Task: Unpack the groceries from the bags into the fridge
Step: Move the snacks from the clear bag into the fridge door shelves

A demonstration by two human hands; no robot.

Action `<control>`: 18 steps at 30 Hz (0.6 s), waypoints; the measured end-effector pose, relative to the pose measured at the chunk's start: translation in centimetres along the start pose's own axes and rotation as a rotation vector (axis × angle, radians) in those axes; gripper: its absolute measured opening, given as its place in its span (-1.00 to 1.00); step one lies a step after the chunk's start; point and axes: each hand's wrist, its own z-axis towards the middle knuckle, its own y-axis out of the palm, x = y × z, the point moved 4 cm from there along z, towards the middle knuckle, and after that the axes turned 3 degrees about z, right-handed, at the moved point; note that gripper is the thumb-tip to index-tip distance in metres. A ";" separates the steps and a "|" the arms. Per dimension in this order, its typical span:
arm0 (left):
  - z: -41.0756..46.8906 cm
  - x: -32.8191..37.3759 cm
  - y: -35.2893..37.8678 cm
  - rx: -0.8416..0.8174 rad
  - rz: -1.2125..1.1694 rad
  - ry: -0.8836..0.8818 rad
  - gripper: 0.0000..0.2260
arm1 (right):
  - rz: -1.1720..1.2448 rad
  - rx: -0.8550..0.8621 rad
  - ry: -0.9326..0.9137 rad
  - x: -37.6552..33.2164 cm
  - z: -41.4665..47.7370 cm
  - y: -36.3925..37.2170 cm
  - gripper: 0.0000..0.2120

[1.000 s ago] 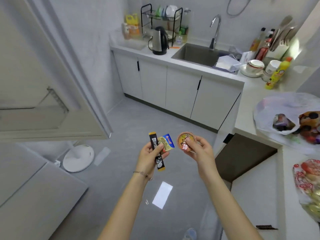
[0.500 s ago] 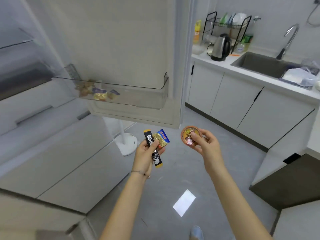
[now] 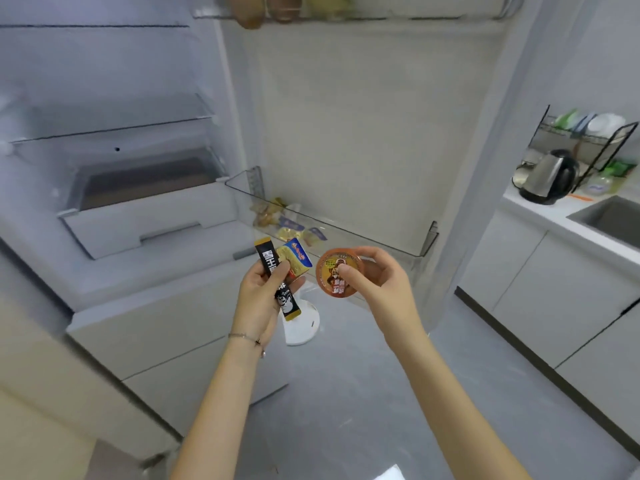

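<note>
Left hand pinches a black stick sachet and a gold-blue packet together, just in front of the fridge's clear door shelf. Right hand grips a round orange cup, also just before that shelf. Small wrapped packets lie in the shelf's left end.

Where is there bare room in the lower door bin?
Door bin: bare from the wrapped packets rightward to its right end wall. Its left end is crowded with those packets. Glass shelf left of it also looks bare.

A steel kettle is sitting on the table beside a black dish rack, near the sink.
</note>
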 end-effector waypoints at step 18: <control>15.8 13.8 4.9 -0.497 0.464 0.310 -0.87 | -0.021 0.208 -0.160 -5.6 12.4 2.1 -0.80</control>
